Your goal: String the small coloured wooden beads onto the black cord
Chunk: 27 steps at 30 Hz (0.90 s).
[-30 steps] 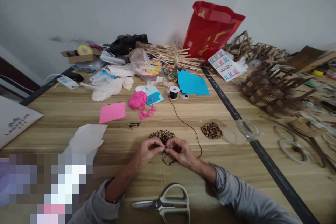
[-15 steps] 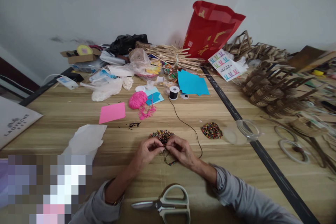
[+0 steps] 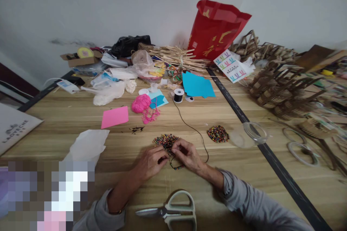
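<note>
A loose pile of small multicoloured beads (image 3: pixel 165 140) lies on the wooden table just beyond my hands. My right hand (image 3: pixel 186 153) pinches the black cord at the pile's right edge; a short run of threaded beads (image 3: pixel 179 168) hangs below it. The cord (image 3: pixel 193 128) leads back to a white spool wound with black (image 3: pixel 178 95). At the pile's lower left is my left hand (image 3: pixel 154 160), its thumb and forefinger closed together; what they hold, if anything, is too small to see. To the right lies a coiled strand of beads (image 3: pixel 218 134).
Cream-handled scissors (image 3: pixel 180 209) lie near the front edge. Pink yarn (image 3: pixel 141 103), pink paper (image 3: pixel 115 117) and blue paper (image 3: pixel 198 84) are farther back. A red bag (image 3: pixel 217 30) leans at the wall, with small woven baskets (image 3: pixel 273 90) at the right and clear tubing (image 3: pixel 255 133).
My left hand has drawn slightly down and left, away from my right hand, leaving a gap between the fingertips. My right hand has hardly moved.
</note>
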Each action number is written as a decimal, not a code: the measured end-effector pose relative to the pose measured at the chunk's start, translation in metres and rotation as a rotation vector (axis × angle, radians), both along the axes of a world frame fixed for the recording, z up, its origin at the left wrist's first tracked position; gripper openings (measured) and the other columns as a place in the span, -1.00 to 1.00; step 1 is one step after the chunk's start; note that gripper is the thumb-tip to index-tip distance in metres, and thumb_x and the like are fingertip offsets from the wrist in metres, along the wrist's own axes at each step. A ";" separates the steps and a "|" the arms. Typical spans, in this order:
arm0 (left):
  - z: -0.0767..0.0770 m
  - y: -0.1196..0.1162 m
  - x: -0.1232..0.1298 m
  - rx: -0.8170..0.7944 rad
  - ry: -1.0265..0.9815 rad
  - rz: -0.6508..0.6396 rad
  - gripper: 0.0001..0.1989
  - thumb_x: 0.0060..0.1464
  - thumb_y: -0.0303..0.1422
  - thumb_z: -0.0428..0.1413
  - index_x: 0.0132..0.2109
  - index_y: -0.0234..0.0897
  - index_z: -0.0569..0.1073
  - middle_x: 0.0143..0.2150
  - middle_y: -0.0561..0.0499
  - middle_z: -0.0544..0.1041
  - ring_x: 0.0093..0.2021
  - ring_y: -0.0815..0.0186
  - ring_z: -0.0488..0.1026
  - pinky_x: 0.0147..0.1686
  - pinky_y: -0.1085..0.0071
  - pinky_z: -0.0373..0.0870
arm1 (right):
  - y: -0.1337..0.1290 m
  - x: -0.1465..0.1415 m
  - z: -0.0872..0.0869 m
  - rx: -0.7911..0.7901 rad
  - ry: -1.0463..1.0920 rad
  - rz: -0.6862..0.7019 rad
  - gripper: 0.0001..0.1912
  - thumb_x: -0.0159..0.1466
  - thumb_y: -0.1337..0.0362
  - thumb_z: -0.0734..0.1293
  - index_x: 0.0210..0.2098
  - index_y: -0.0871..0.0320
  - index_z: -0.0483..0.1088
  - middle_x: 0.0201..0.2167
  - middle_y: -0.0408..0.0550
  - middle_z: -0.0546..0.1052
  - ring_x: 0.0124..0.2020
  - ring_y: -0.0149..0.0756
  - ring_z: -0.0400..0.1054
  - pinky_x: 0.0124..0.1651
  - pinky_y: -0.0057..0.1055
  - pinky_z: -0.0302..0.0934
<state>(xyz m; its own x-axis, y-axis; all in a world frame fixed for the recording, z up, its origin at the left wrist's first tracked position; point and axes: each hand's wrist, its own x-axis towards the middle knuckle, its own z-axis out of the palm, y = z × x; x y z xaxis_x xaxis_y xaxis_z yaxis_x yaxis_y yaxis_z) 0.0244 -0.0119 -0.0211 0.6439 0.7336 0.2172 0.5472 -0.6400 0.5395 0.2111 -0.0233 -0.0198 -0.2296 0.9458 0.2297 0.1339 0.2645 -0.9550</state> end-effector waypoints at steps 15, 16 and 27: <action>0.004 0.003 0.000 -0.098 -0.080 0.067 -0.88 0.02 -0.49 0.08 -0.37 -0.29 0.52 -0.40 -0.02 0.51 -0.39 0.33 0.42 -0.36 0.46 0.32 | 0.000 0.001 -0.004 -0.006 -0.036 0.028 -0.78 0.25 0.17 0.26 -0.40 0.20 0.36 -0.48 -0.10 0.38 -0.46 -0.40 0.23 -0.43 -0.49 0.13; 0.004 0.003 0.001 -0.149 -0.119 0.108 -0.89 0.00 -0.48 0.09 -0.39 -0.29 0.52 -0.43 -0.02 0.51 -0.42 0.34 0.41 -0.38 0.47 0.31 | 0.001 0.001 -0.004 -0.005 -0.040 0.026 -0.78 0.25 0.17 0.26 -0.40 0.20 0.36 -0.48 -0.09 0.38 -0.46 -0.40 0.23 -0.43 -0.49 0.13; 0.002 0.011 0.001 -0.664 -0.589 0.311 -0.87 -0.16 -0.36 0.21 -0.42 -0.36 0.52 -0.51 0.01 0.54 -0.47 0.36 0.41 -0.43 0.49 0.33 | 0.001 0.000 -0.004 0.035 -0.072 0.030 -0.75 0.23 0.14 0.28 -0.42 0.21 0.40 -0.51 -0.10 0.40 -0.48 -0.39 0.24 -0.43 -0.49 0.12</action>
<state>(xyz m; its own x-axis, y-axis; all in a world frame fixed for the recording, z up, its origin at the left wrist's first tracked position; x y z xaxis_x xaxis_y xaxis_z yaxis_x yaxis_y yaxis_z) 0.0249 -0.0005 -0.0192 0.3182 0.9448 -0.0787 0.1646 0.0267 0.9860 0.2108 -0.0222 -0.0239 -0.2746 0.9301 0.2441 0.1938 0.3022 -0.9333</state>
